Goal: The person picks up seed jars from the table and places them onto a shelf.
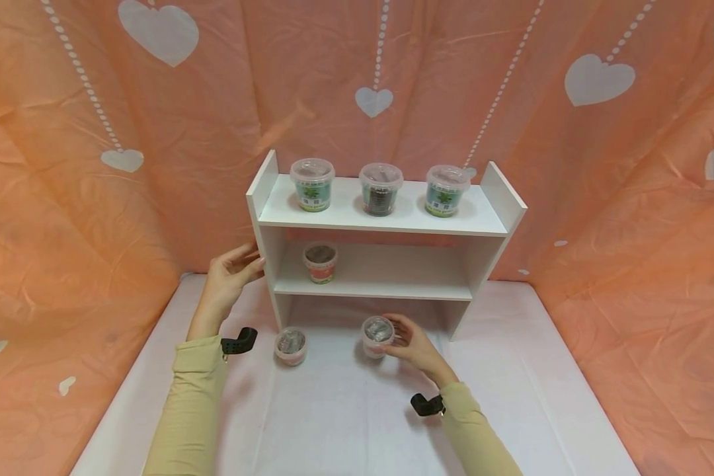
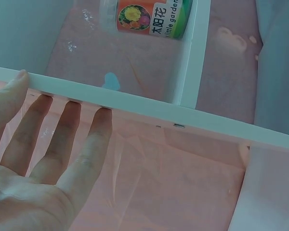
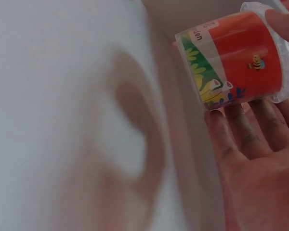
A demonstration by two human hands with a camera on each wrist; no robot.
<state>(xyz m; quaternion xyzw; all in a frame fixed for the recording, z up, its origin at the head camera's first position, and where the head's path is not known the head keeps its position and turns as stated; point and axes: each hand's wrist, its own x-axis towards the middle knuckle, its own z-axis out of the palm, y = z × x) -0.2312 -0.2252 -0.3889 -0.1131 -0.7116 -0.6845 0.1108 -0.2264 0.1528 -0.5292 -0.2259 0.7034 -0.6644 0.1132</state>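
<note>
My right hand (image 1: pixel 415 347) grips a small clear plastic cup (image 1: pixel 377 336) in front of the shelf's bottom opening. Its red label shows in the right wrist view, with the thumb at the lid and fingers along the far side. A white shelf unit (image 1: pixel 375 289) stands at the back. Against its left side panel rest the fingertips of my left hand (image 1: pixel 226 281), the fingers fairly straight in the left wrist view. Another lidded cup (image 1: pixel 290 346) sits on the table by the shelf's left foot. A red-labelled cup (image 1: pixel 320 263) stands at the left of the middle shelf.
On the top shelf stand three lidded cups: a left green-labelled cup (image 1: pixel 313 185), a middle cup (image 1: pixel 381 190) with a dark printed panel, and a right green-labelled cup (image 1: pixel 446 192). An orange curtain (image 1: pixel 202 132) with white hearts surrounds the white-covered table (image 1: pixel 321 430).
</note>
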